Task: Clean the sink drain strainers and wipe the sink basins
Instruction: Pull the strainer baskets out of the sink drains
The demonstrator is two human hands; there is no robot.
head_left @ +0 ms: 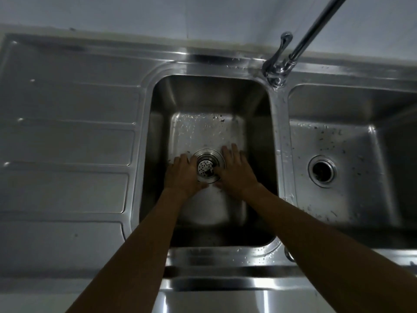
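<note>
Steel strainer [206, 167] seated flat, holes up; left hand [182, 175], right hand [234, 171] flanking.

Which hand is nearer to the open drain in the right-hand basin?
Right. The right hand lies in the left basin beside the strainer, on the side toward the open drain. The left hand lies on the strainer's far side.

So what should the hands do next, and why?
Probably lift the round perforated metal strainer out of its drain. The left hand and right hand already flank it in the left steel basin, and the right steel basin's drain looks open, with no strainer in it.
</note>
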